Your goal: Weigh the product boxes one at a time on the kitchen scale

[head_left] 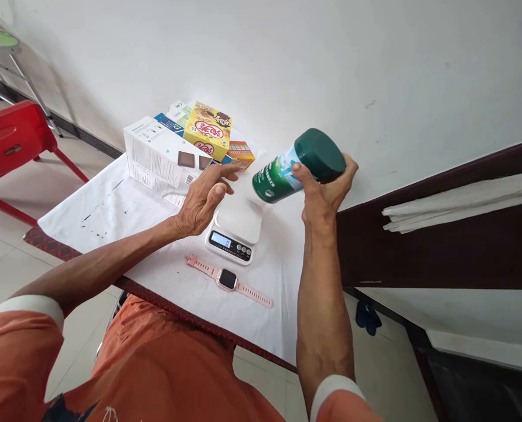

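Observation:
My right hand point(324, 196) grips a green canister point(298, 165) with a dark green lid, tilted on its side in the air above the white cloth-covered table point(111, 205). My left hand point(205, 196) hovers open, fingers stretched toward the canister, just left of a small white kitchen scale point(235, 230) whose display shows a reading. The scale's platform is bare. A pink smartwatch point(228, 280) lies flat on the table in front of the scale.
Several boxes stand at the table's far end: a white box point(159, 155), a yellow box point(208, 130) and a small orange one point(242, 153). A red chair point(14, 143) is at the left. A dark wooden ledge point(436, 246) runs along the right.

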Demonstrator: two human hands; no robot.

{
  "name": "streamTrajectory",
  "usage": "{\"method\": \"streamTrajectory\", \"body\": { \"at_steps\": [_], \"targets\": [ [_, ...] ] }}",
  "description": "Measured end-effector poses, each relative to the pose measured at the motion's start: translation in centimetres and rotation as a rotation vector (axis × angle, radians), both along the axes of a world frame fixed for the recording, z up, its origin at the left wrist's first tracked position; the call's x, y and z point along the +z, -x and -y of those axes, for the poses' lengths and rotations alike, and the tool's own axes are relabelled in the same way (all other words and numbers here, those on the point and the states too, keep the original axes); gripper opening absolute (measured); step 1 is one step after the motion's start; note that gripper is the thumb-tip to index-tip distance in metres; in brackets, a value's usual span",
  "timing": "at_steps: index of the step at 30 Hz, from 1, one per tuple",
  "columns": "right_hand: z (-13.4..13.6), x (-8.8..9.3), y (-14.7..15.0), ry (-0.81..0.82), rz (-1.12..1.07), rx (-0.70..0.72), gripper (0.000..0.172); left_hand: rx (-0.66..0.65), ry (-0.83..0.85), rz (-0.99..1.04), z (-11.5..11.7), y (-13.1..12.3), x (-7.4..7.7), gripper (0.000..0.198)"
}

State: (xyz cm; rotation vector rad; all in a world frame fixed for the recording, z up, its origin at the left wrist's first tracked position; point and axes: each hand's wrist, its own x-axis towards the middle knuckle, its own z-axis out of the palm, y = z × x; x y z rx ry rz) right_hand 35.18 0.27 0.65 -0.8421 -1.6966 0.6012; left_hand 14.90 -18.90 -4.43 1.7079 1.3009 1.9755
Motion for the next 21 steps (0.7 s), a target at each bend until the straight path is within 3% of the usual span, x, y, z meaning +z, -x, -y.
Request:
{"method": "streamTrajectory", "body": {
  "at_steps": [3,7,14,21],
  "targets": [
    [-3.4,-0.4,1.1,0.017,0.030,-0.025,0.096,-0.023,0.013,-0.008,0.2,0.0,0.2,0.078],
    [-5.8,-2.5,3.0,0.086,0.086,-0.087,0.096,-0.034,0.002,-0.032,0.4,0.4,0.6,0.076],
    [-6.2,-5.8,6.0,0.191,0.004,-0.068,0.099,-0.058,-0.034,-0.054,0.7,0.5,1.1,0.072],
    [-6.9,-6.3,8.7,0.149,-0.005,-0.049,0.095,-0.080,-0.012,-0.098,0.7,0.3,0.9,0.071]
  ]
}}
